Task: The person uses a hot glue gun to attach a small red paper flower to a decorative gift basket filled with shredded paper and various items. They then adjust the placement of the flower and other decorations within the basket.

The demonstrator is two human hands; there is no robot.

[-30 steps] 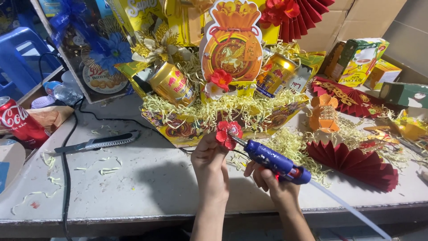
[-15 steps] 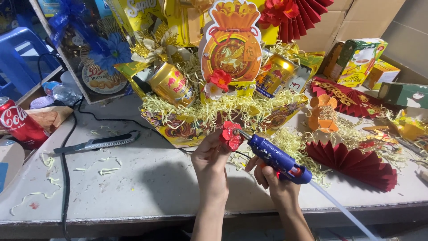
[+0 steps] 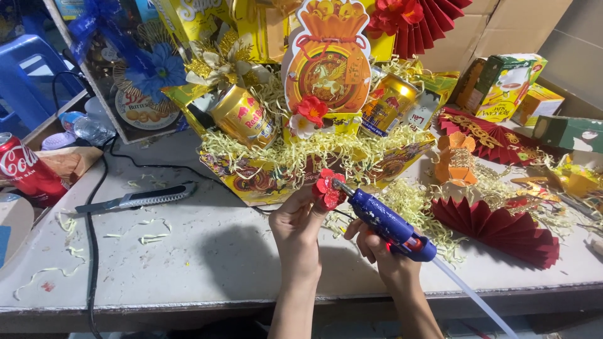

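My left hand (image 3: 296, 221) pinches a small red paper flower (image 3: 327, 187) above the grey table. In my right hand (image 3: 378, 250) is a blue glue gun (image 3: 384, 221) with a clear glue stick trailing from its back; its metal nozzle touches the flower. Just behind both stands a yellow gift basket (image 3: 301, 157) filled with shredded yellow paper, two gold drink cans (image 3: 242, 116) and an orange pouch-shaped card (image 3: 328, 59) with another red flower on it.
A utility knife (image 3: 135, 199) lies at the left on the table (image 3: 157, 263), beside a black cable (image 3: 91, 251) and a red drinks can (image 3: 25, 171). Red paper fans (image 3: 502, 226), an orange paper lantern (image 3: 456, 160) and cartons sit at the right.
Both hands have shifted slightly right and forward with the flower and glue gun. The nozzle stays against the flower.
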